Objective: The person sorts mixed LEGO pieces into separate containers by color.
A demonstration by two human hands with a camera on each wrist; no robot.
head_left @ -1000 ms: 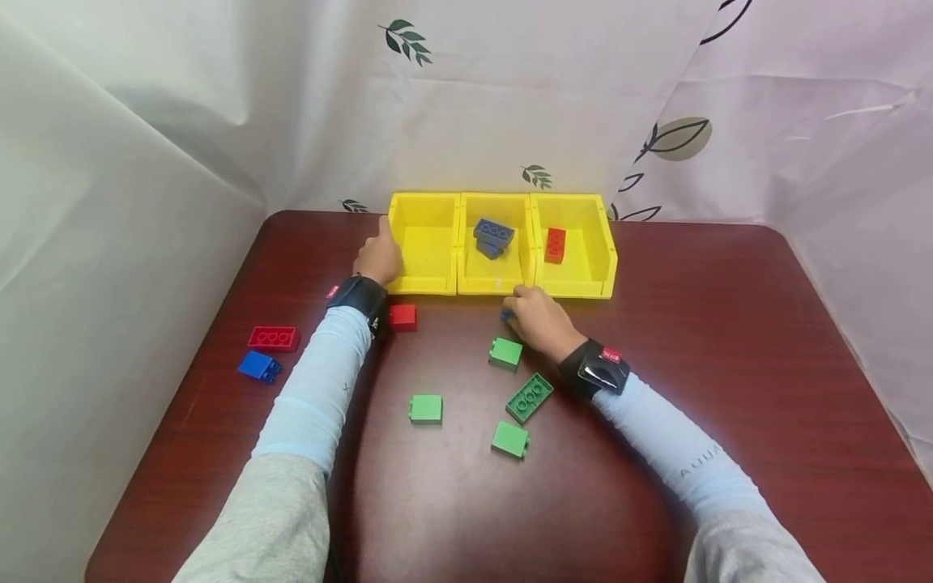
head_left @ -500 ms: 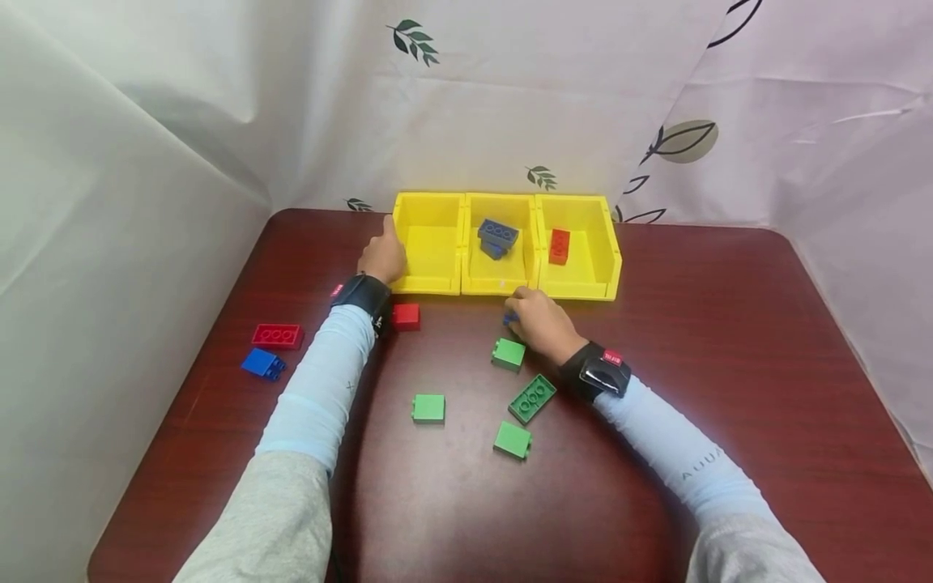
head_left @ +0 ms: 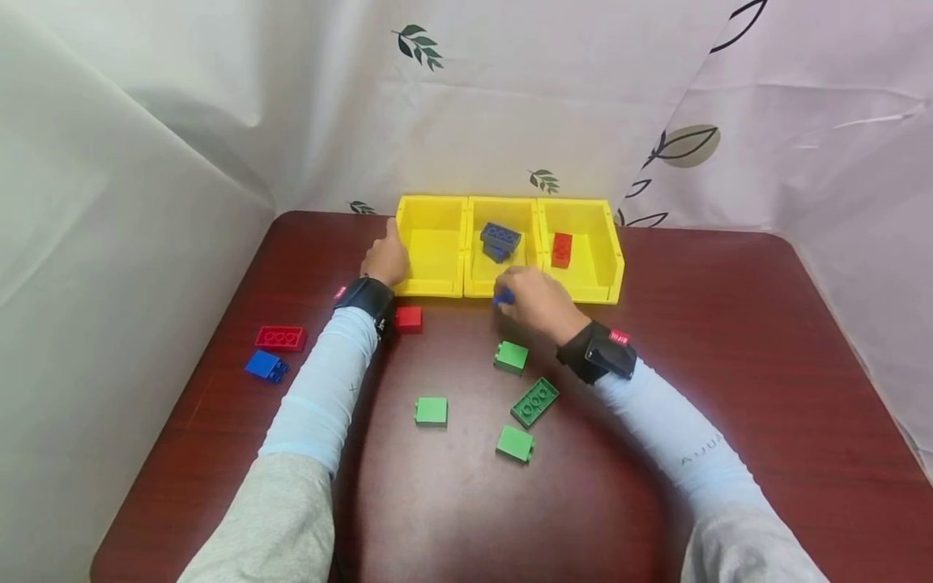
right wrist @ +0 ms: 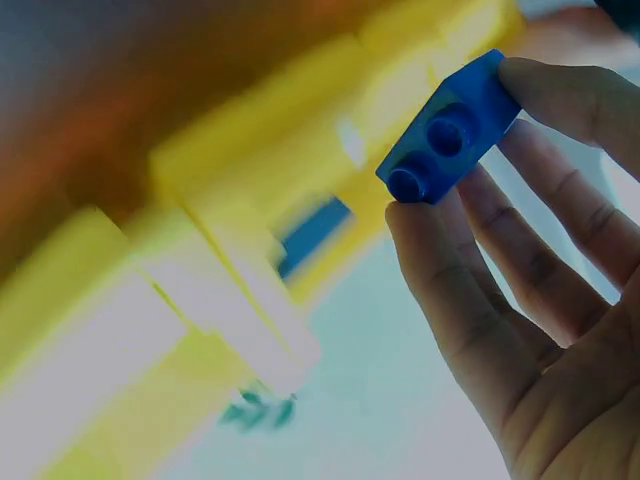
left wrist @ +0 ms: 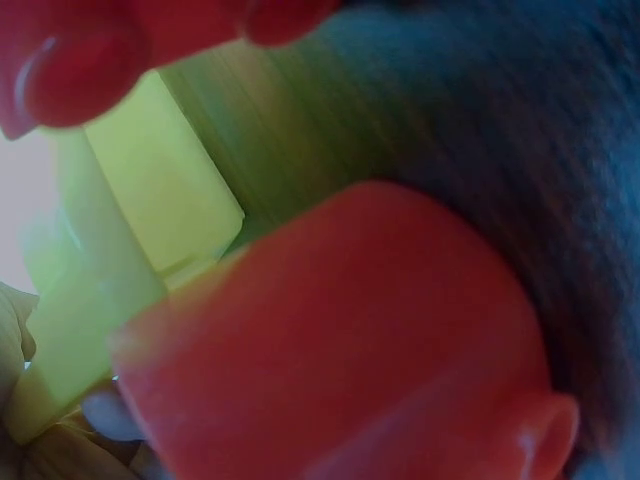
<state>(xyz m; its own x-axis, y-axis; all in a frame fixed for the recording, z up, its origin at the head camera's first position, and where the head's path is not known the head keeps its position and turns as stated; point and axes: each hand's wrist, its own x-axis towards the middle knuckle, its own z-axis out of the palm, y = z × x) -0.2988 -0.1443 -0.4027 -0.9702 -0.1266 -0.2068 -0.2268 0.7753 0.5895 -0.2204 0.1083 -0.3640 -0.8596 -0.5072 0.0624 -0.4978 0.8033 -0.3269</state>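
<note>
My right hand [head_left: 538, 301] pinches a blue toy brick [right wrist: 455, 135] between thumb and fingertips, just over the front lip of the middle yellow bin [head_left: 483, 285]. Two round studs of the brick show in the right wrist view. At the outer side of the left yellow bin [head_left: 435, 257], my left hand [head_left: 385, 259] grips the wall, its thumb pointing up along the rim. Part of its fingers is hidden behind a red brick [left wrist: 350, 340] in the left wrist view. That red brick lies on the table beside my left wrist.
Two blue bricks [head_left: 500, 236] lie in the middle bin and a red brick [head_left: 561, 250] in the right yellow bin [head_left: 592, 263]. Several green bricks [head_left: 432, 411] are spread over the mid-table. Left of my left forearm lie another red brick [head_left: 281, 338] and a blue brick [head_left: 266, 366].
My right hand has lifted the blue brick from the table and moved it toward the middle bin. The left hand stays at the left bin; the head view has shifted slightly.
</note>
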